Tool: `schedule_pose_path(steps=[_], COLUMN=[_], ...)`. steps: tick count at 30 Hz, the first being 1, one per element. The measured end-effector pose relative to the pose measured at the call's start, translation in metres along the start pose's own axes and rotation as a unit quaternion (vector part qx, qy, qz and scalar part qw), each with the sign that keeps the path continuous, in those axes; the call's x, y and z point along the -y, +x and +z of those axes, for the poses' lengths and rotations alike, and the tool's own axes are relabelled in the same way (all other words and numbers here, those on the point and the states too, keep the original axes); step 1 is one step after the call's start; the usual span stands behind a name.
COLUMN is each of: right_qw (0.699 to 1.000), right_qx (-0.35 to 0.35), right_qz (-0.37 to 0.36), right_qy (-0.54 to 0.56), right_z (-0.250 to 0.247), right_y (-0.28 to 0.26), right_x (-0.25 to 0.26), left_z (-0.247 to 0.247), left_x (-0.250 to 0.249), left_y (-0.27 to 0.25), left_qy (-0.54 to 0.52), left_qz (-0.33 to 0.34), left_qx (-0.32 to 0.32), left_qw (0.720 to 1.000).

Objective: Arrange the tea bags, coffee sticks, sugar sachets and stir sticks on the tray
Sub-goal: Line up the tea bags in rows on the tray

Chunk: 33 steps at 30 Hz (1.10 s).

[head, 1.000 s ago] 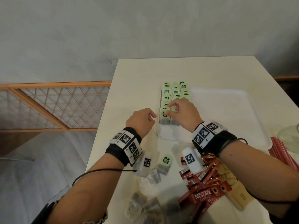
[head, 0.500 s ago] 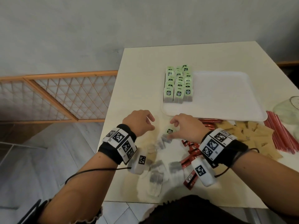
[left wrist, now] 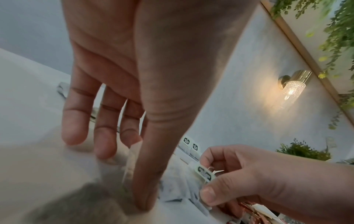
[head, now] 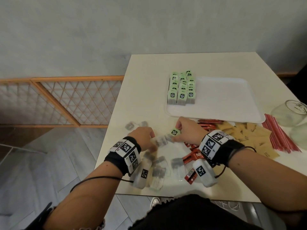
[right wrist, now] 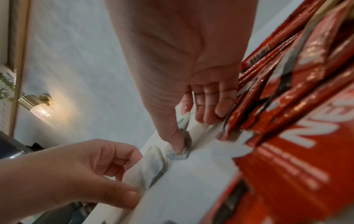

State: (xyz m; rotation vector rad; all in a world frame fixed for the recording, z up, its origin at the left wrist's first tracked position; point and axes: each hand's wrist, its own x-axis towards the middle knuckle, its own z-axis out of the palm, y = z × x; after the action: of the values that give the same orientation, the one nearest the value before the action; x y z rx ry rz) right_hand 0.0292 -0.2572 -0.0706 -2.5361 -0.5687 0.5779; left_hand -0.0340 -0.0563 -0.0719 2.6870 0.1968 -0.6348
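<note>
Right hand (head: 186, 131): thumb and curled fingers pinch a tea bag (head: 172, 135) by its green tag, just off the table, in front of the tray's near edge.
Left hand (head: 142, 138): thumb and fingers pinch a second clear-wrapped tea bag (head: 160, 141) lying on the table, touching the one the right hand holds.
Change: half a second ago both hands hovered over the loose bags with nothing held; now each has closed on a bag. The rows on the tray are unchanged.
Loose tea bags (head: 159, 168): scattered on the table (head: 144, 67) under and near both wrists.
Tray (head: 224, 97): white, holding three rows of upright green-tagged tea bags (head: 181, 88) in its left part.
Coffee sticks (head: 192, 156): red, heaped under the right wrist.
Sugar sachets (head: 249, 135): brown, spread right of the hand, off the tray.
Stir sticks (head: 279, 135): red bundle at the table's right edge, beside a glass jar (head: 295, 113).
</note>
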Motion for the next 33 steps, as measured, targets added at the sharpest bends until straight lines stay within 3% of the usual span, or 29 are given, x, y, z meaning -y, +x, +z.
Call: schedule_pose_path(steps=[3,11,19,22,27,33], right_qw=[0.999,0.994,0.987,0.992,0.999,0.999], right_qx=[0.006,-0.023,-0.08,-0.074,0.001,0.019], right_qz=[-0.004,-0.048,-0.048,-0.024,0.034,0.037], right_qy=[0.047,0.091,0.128,0.099,-0.03,0.011], right_z=[0.002,0.008,0.0,0.0,0.002,0.0], right_y=[-0.005,-0.006,-0.004,0.002,0.013,0.021], right_x=[-0.001,-0.01,-0.014,-0.015,0.001,0.005], left_z=[-0.001,-0.011,-0.009,-0.009,-0.01,-0.014], left_x=[-0.001,-0.012,-0.016,-0.019,-0.023,-0.03], left_y=[0.0,0.001,0.006,0.006,0.008,0.013], left_qy=[0.02,-0.063,-0.166,-0.22,-0.297,-0.377], left_qz=[0.008,0.039,0.008,-0.01,-0.012,-0.008], left_qx=[-0.016,-0.106,-0.177,-0.173,-0.157,-0.151], left_qw=[1.0,0.992,0.97,0.96,0.942,0.914])
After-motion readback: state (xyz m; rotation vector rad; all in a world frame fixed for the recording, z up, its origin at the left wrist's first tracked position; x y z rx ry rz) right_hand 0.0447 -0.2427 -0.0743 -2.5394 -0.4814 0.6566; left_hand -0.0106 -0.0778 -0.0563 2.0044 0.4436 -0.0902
